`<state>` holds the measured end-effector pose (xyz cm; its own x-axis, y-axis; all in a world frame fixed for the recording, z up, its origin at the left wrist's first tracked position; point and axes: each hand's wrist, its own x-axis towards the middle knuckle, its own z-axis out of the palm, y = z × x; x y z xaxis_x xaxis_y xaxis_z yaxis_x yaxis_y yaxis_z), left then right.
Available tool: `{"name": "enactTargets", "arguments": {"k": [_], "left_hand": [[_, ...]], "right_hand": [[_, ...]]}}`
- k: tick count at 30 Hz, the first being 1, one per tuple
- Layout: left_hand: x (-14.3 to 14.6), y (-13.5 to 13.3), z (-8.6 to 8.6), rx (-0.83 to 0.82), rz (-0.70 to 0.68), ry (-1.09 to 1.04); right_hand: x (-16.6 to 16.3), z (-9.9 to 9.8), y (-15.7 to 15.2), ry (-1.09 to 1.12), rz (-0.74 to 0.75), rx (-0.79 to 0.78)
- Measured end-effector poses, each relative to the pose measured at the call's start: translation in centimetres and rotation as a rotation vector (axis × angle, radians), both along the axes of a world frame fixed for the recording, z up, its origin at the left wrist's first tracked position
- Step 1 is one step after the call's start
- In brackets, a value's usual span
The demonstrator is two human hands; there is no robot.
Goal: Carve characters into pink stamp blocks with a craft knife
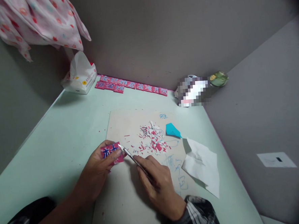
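Observation:
Between the thumb and fingers of my left hand (97,167) is a pink tile (120,157) with a dark blue character on it, its face turned up towards me. My right hand (157,182) grips a slim metal craft knife (136,161) like a pen. The knife's tip is at the tile's upper right edge; whether it touches the surface I cannot tell. Below both hands lies a pale board (122,123) with blue writing on it. A heap of red and white shavings (153,137) is spread on the board just beyond my right hand.
Pink tiles with characters (130,84) line the table's back edge. A tissue pack (80,75) stands at the back left, under a hanging pink cloth (40,24). A blue paper piece (173,129) and a crumpled white sheet (202,166) lie to the right. A blurred object (192,92) sits behind.

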<state>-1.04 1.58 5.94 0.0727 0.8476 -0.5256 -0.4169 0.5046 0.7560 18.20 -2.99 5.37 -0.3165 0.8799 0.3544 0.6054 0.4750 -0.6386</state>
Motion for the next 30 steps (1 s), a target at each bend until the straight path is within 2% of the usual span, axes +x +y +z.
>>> {"name": "enactTargets", "arguments": {"k": [3, 7, 13, 16, 20, 23, 26, 30], "left_hand": [[-0.2, 0.0, 0.0, -0.01, -0.005, -0.107], [-0.9, -0.3, -1.0, -0.029, -0.089, -0.179], [-2.4, -0.9, -3.3, 0.258, -0.205, 0.009], [-2.6, -1.1, -4.0, 0.284, -0.2, 0.004], [-1.7, -1.1, -3.3, 0.263, -0.137, 0.001], [-0.9, -0.9, -2.2, 0.155, -0.073, -0.05], [-0.9, -0.9, -1.9, 0.048, -0.049, -0.103], [-1.5, -0.9, -2.3, 0.108, -0.096, -0.096]], "right_hand": [[0.2, -0.1, 0.1, 0.119, -0.04, -0.097], [0.4, -0.3, 0.4, 0.188, -0.087, -0.153], [0.6, -0.3, 0.4, 0.17, -0.097, -0.124], [0.6, -0.3, 0.3, 0.103, -0.081, -0.085], [0.7, -0.3, 0.3, 0.019, -0.061, 0.006], [0.8, -0.4, 0.4, -0.056, -0.05, 0.06], [0.9, -0.5, 0.4, -0.131, -0.045, 0.128], [0.8, -0.3, 0.4, -0.114, -0.042, 0.115]]}}
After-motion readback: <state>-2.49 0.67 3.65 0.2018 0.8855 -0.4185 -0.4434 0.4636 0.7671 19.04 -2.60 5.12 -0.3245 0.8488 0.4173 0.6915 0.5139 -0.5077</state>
